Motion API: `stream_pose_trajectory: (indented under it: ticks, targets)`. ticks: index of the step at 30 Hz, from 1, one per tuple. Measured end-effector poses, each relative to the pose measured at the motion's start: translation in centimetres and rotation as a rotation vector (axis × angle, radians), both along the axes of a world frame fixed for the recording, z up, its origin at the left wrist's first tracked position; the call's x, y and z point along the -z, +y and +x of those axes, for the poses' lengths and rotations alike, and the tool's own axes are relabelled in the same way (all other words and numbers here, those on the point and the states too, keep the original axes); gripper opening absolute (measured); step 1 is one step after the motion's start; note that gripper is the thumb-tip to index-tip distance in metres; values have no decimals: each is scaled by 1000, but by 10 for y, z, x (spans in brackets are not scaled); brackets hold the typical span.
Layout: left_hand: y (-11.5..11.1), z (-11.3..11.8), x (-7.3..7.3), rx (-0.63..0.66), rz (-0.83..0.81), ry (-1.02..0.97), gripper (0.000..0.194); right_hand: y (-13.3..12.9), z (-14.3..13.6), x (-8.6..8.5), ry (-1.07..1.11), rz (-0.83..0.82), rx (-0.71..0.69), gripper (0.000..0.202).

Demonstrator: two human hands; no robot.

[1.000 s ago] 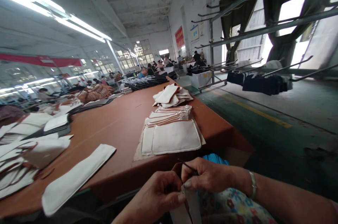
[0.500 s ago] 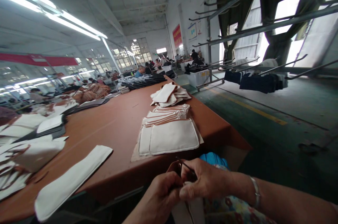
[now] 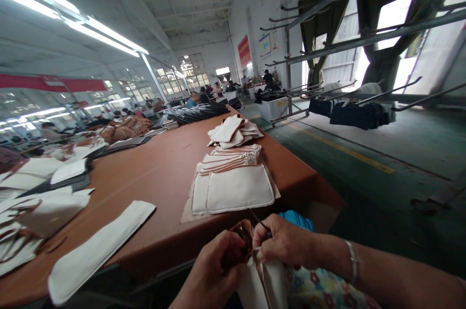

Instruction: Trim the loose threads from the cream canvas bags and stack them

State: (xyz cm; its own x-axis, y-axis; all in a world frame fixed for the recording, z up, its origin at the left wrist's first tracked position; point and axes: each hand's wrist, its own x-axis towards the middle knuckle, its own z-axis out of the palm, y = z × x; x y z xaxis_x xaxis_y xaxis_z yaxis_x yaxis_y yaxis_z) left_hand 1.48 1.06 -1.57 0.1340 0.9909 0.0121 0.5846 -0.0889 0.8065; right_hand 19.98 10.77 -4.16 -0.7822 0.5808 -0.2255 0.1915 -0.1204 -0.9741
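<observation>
Both hands are low in the view, just off the table's near edge. My left hand [image 3: 218, 268] is closed on a white fabric piece [image 3: 267, 282] with brown trim, beside a bunched brown part [image 3: 243, 231]. My right hand [image 3: 286, 243], with a bracelet at the wrist, pinches the same piece at its upper edge. A thin dark tool [image 3: 259, 220] sticks out from the right fingers; its full shape is hidden. Past the hands, a stack of white pieces with brown edges [image 3: 240, 188] lies on the brown table [image 3: 163, 168].
A long white piece [image 3: 100, 251] hangs over the near edge at the left. More white and dark pieces [image 3: 69, 170] are piled far left. Behind the stack is a loose pile [image 3: 233, 130]. A metal rack [image 3: 364, 40] stands at the right; people sit far off.
My hands have moved slightly apart, my left hand a little left. More of the brown part and the white piece shows between them, and the dark tool has shifted slightly.
</observation>
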Motion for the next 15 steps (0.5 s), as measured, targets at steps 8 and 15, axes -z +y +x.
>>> stream_pose_trajectory:
  ticks: [8, 15]
  targets:
    - [-2, -10, 20, 162, 510, 284, 19, 0, -1, 5, -51, -59, -5, 24]
    - [-7, -6, 12, 175, 637, 516, 15, -4, -3, 4, -20, -208, 43, 26]
